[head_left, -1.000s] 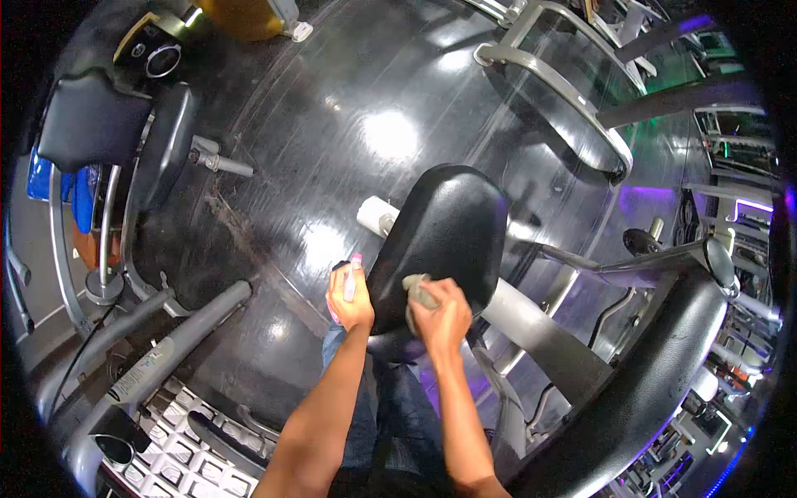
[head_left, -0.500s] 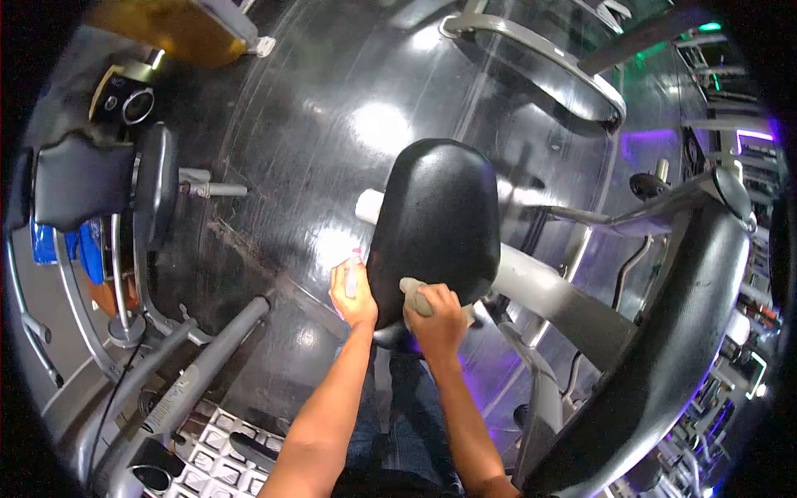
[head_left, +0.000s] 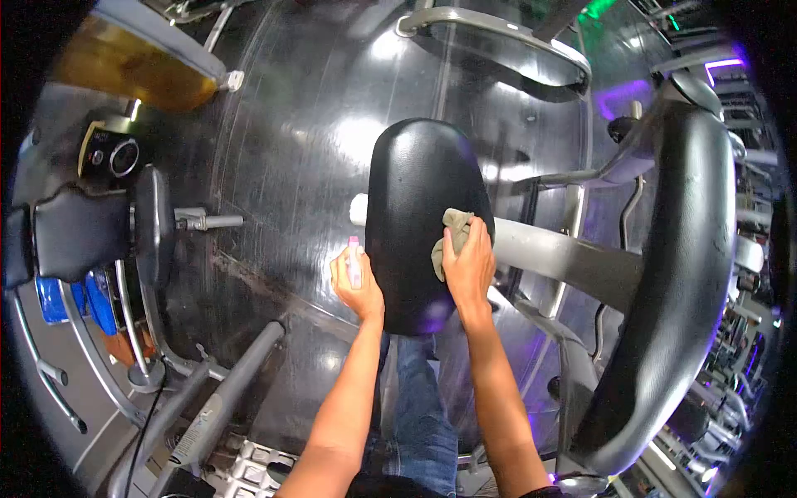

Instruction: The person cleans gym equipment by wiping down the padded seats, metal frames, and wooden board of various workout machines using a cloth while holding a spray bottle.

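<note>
A black padded seat of a gym machine stands in front of me, its surface shiny. My right hand is closed on a crumpled beige-grey cloth, which lies against the right side of the pad. At the pad's left edge, my left hand wraps around a small, pale bottle with a pink top. The bottle points away from me, and its lower part is hidden in the palm.
A long black backrest rises on the right, joined to the seat by a grey metal beam. Other machines with black pads stand at left. A curved metal frame crosses the dark floor ahead.
My right hand has moved the cloth forward and right, from the seat's near end to its right side. My left hand stays beside the left edge with the bottle. The view has shifted slightly.
</note>
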Tool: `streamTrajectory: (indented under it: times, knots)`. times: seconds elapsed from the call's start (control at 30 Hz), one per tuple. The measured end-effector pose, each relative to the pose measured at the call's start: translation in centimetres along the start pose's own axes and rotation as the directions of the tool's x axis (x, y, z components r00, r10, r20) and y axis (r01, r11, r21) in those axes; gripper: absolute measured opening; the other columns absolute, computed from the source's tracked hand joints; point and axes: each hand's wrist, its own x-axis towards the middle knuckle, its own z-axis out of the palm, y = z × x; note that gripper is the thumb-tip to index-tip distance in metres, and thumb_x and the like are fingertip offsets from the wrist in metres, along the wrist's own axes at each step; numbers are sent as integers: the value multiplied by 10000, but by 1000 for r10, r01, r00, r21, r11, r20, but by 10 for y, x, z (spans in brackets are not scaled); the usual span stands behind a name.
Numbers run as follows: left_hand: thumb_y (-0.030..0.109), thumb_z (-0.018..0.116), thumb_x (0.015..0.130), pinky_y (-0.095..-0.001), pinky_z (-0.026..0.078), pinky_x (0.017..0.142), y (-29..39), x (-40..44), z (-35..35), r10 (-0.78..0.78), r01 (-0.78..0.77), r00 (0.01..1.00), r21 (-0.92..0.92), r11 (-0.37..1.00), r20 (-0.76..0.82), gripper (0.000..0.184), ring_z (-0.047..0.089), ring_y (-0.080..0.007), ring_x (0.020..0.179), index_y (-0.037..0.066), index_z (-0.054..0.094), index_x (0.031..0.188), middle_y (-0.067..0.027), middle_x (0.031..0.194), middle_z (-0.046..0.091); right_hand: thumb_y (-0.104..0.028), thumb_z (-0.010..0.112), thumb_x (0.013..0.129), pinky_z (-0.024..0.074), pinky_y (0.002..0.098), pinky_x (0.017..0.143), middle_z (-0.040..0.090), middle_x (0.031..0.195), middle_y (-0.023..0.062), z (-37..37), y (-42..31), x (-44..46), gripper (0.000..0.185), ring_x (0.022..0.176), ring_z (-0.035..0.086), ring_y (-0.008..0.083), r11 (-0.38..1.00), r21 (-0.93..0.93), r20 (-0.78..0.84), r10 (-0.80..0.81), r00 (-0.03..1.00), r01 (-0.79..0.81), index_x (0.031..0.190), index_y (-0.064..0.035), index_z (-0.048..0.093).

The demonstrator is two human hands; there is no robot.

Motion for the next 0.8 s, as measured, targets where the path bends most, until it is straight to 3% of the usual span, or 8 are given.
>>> streamTrajectory:
  times: [0.1,0.2,0.37,0.47,0.5,0.57,0.67,0.8]
  knots:
    - [192,737,853,-409,420,821,12,-2,-5,50,-49,999,108,993,-13,226,608,-285,899,37,679,1007,-95,949,640,-250,701,868,503,477,850,567,1174,116,-13,0,-21,347,1062,579,350,994,50,12,-103,995,102,1134,-58,588]
    - [208,741,838,-406,405,845,29,3,-21,297,-312,949,183,932,105,233,610,-289,917,56,668,1000,-88,976,654,-295,716,851,513,461,836,534,1236,71,-25,0,-44,314,1055,554,341,992,-5,167,-121,978,124,1079,-85,669]
    - [280,709,892,-352,492,603,73,32,-46,21,-25,904,3,1000,426,234,669,-265,644,48,725,868,-102,742,690,-231,718,848,506,461,845,561,1200,99,-15,21,-77,335,1055,564,348,998,-5,168,-54,984,56,1120,-72,604]
    - [464,631,917,-297,498,549,93,39,-43,-186,73,574,176,982,797,435,663,-154,587,67,746,783,-56,677,706,-169,728,834,495,474,857,591,1168,138,-14,25,-63,384,1054,584,380,994,91,121,56,991,-67,1155,-69,545]
    - [464,631,917,-297,498,549,94,38,-38,-179,62,572,175,983,801,435,663,-154,587,67,746,783,-56,677,706,-137,732,825,489,483,863,604,1152,158,-14,24,-52,414,1050,594,398,975,166,101,135,986,-150,1172,-70,516]
    - [489,613,904,-259,485,474,95,34,-26,-314,194,284,266,944,906,436,646,-119,557,92,794,904,-39,698,716,-91,731,814,488,494,854,627,1081,159,-13,23,-27,466,1018,613,407,976,218,-62,33,998,-19,1222,-137,509]
    - [439,547,964,-270,486,448,86,25,-5,-409,167,50,396,903,911,450,671,-122,631,46,757,1026,-36,756,720,-87,742,802,503,478,835,624,1020,134,-14,21,16,415,1005,621,394,981,191,-69,44,997,-30,1170,-190,581]
    - [414,535,971,-271,464,425,80,22,16,-441,240,4,427,872,898,445,673,-134,622,25,750,991,-61,730,710,-103,760,783,519,458,817,615,991,109,-13,29,34,299,969,635,361,966,257,6,-30,1000,27,1056,-193,677]
